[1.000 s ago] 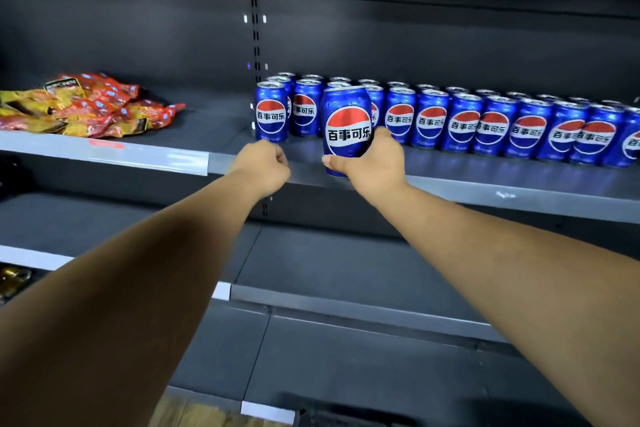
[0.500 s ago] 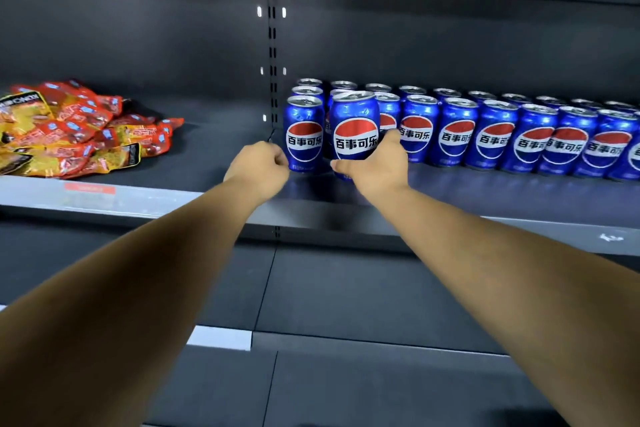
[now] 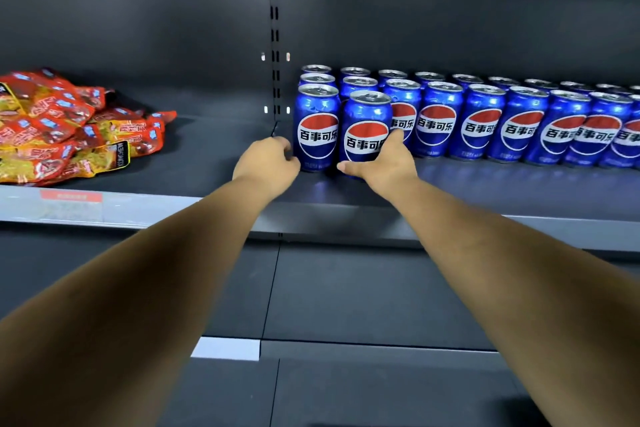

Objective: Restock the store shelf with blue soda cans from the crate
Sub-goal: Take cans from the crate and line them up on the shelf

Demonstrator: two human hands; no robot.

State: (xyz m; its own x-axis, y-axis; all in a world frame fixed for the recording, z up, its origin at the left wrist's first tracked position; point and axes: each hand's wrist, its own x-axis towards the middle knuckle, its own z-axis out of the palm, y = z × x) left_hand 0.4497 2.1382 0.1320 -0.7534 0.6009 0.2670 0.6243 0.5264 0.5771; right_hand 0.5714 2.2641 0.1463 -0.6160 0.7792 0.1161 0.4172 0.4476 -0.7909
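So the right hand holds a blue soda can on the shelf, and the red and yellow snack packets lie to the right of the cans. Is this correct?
Not quite. In the head view the red and yellow snack packets lie to the left of the cans, not the right. The rest stands: the right hand holds a blue soda can on the dark metal shelf.

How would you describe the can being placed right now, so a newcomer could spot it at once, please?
On the dark shelf, find the row of blue soda cans right of the slotted upright. Second from its left end, the held can stands forward of the others, gripped by the right hand.
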